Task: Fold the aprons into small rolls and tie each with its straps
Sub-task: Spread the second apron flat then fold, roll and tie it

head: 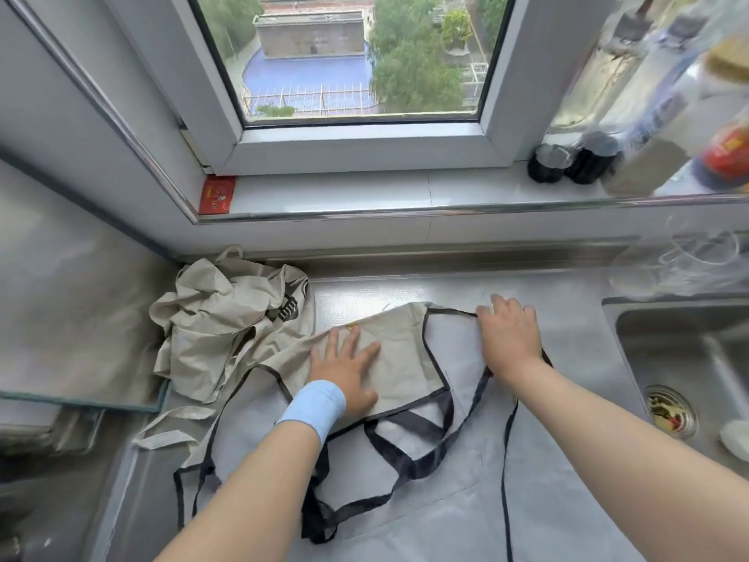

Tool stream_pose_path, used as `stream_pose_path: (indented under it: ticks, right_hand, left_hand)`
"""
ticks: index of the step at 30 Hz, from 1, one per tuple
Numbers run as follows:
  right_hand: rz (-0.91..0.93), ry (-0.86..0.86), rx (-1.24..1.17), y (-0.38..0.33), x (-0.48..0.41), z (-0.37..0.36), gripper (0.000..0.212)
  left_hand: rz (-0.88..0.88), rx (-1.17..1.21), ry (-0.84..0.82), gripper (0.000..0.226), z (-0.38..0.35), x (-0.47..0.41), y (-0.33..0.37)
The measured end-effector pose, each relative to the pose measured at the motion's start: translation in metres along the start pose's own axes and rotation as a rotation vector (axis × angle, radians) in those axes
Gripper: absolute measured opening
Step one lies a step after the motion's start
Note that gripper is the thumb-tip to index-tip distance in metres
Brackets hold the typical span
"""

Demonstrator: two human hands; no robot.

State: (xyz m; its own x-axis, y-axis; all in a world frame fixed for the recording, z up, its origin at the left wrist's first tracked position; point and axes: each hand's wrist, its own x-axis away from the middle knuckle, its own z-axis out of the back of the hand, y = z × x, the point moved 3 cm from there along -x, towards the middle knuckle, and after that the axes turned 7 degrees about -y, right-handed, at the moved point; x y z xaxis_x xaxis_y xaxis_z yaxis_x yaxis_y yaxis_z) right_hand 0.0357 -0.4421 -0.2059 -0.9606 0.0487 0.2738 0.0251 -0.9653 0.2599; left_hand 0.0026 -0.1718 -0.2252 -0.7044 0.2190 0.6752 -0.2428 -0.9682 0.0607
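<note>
Countertop point(567, 306) under window point(356, 54), seemingly steel.

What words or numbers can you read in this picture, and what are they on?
None can be read for sure.
Dark print on the crumpled apron: folded, unreadable.
Red packet on the sill: too small.
Red bottle label: blurred.

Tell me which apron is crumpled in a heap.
The beige apron at the back left, untouched. The black-trimmed apron lies spread flat under the left hand and right hand.
</note>
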Motion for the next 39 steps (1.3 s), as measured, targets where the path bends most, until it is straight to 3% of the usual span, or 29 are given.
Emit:
stream_pose_path:
  ticks: [4, 6, 9, 12, 16, 20, 22, 26, 30, 33, 35, 39]
  right_hand:
    - [0.128, 0.099, -0.013, -0.010, -0.022, 0.000, 0.045]
    - [0.200, 0.146, -0.032, -0.024, -0.030, 0.002, 0.038]
    - [0.315, 0.179, 0.029, -0.037, -0.044, 0.005, 0.022]
    - [0.407, 0.228, 0.082, -0.036, -0.059, 0.005, 0.027]
    - [0.494, 0.190, -0.093, -0.022, -0.062, 0.005, 0.008]
    - [0.595, 0.173, -0.107, -0.012, -0.064, -0.002, 0.026]
    - [0.529, 0.155, -0.032, -0.008, -0.066, -0.005, 0.028]
    - [0.462, 0.163, -0.117, -0.014, -0.069, -0.010, 0.026]
    - [0.383, 0.144, -0.285, -0.025, -0.067, 0.000, 0.005]
    - [0.144, 0.014, -0.580, -0.015, -0.069, 0.003, 0.021]
    - [-0.003, -0.015, -0.581, -0.001, -0.073, 0.002, 0.025]
    - [-0.144, 0.227, -0.458, 0.010, -0.058, 0.009, 0.043]
  left_hand:
    - [-0.007, 0.029, 0.253, 0.059, 0.020, -0.003, 0.013]
    - [-0.053, 0.103, 0.321, 0.060, 0.024, -0.009, 0.024]
    - [-0.128, 0.172, 0.289, 0.073, 0.024, -0.021, 0.039]
    - [-0.147, 0.073, 0.210, 0.085, 0.020, -0.031, 0.039]
    - [-0.165, -0.005, 0.156, 0.094, 0.007, -0.039, 0.027]
    - [-0.210, 0.067, 0.152, 0.093, 0.009, -0.044, 0.019]
    - [-0.225, 0.055, 0.154, 0.090, 0.013, -0.043, 0.017]
    - [-0.198, 0.075, 0.192, 0.083, 0.018, -0.037, 0.028]
    - [-0.228, 0.014, 0.148, 0.098, 0.013, -0.035, 0.045]
    - [-0.244, -0.075, 0.118, 0.103, 0.003, -0.031, 0.048]
    - [-0.240, -0.099, 0.100, 0.097, 0.000, -0.027, 0.049]
    - [-0.104, -0.033, 0.194, 0.076, 0.007, -0.023, 0.054]
